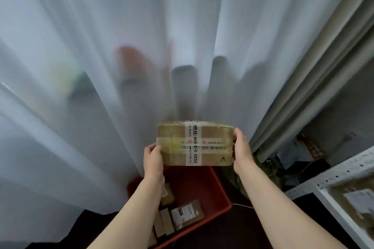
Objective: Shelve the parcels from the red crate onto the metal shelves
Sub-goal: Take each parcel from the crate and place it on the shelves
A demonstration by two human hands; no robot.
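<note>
In the head view, the brown cardboard parcel crossed with white printed tape (195,143) is held in the air above the red plastic crate (214,186). The left hand (152,159) and right hand (241,151) each have their grip clamped on one short end. Squeezed only at the ends, it could slip and drop onto the small flat parcels (187,213) below. The sheer white curtain (101,66) hangs just behind. The white perforated metal shelf (334,176) stands to the right, its front rail an edge to clip, with open room over the dark floor (242,228) between.

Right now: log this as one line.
held: taped parcel | left hand: grips left end | right hand: grips right end | red crate: parcels inside
</note>
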